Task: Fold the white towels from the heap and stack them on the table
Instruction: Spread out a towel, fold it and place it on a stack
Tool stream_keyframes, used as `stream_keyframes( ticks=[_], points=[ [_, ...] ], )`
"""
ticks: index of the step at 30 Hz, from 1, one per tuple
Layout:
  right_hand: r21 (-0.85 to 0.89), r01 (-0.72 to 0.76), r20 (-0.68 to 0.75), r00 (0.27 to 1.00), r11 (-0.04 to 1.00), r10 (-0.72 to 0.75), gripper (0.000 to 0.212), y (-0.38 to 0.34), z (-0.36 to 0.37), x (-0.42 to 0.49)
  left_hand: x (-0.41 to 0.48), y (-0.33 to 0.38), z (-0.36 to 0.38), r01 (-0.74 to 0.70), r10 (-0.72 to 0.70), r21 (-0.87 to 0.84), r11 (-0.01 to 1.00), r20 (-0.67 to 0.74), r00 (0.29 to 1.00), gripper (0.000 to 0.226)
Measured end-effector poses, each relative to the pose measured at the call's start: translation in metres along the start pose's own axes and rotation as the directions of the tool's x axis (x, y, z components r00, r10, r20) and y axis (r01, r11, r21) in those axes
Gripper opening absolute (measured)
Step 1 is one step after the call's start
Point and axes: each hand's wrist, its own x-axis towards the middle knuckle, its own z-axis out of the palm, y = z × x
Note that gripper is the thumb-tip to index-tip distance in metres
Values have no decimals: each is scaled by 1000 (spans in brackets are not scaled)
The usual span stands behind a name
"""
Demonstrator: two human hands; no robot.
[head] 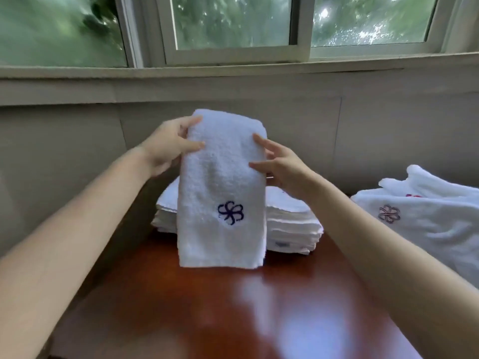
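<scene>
A window (pixel 233 27) spans the wall above a glossy brown table (pixel 233 307). At the table's right lies a heap (pixel 427 216) of loose white towels; at its far edge sits a stack (pixel 290 224) of folded ones. In front of the stack hangs a towel (pixel 223 193), folded over, blue flower facing the camera. The left hand (pixel 168 149) pinches its upper left edge; the right hand (pixel 280 164) grips its right edge.
</scene>
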Motion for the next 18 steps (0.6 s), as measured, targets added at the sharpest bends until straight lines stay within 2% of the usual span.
stream_keyframes(
  ticks=[2,3,5,7,8,10,11,14,16,18],
  points=[
    [-49,16,-41,999,999,-18,70,-10,13,71,53,-8,-23,5,-8,-16,1000,-178,984,66],
    [-93,1,-61,998,996,-7,71,-10,19,103,74,-20,-33,70,-79,-52,996,-224,971,69],
    [-208,-103,-72,993,973,89,71,7,26,157,102,-64,-49,312,-316,-50,949,-166,934,70],
    [-299,-281,-73,960,912,271,68,47,31,192,103,-122,-54,574,-570,154,804,-75,819,67],
    [-370,-354,-73,933,859,353,61,70,34,203,101,-148,-55,621,-623,244,745,-79,778,68],
    [-547,-432,-150,893,717,424,42,108,40,220,101,-186,-59,626,-604,313,715,-174,778,65],
    [-593,-433,-211,897,679,388,37,120,43,227,103,-199,-62,608,-576,298,736,-198,793,60],
    [-508,-425,-300,903,750,308,43,134,45,248,105,-208,-73,556,-546,171,813,-106,831,43],
    [-464,-437,-313,895,770,319,49,136,48,257,104,-209,-73,571,-573,220,791,-62,817,43],
    [-432,-450,-314,888,782,337,45,135,55,260,104,-206,-68,589,-590,221,777,-68,804,51]
  ],
)
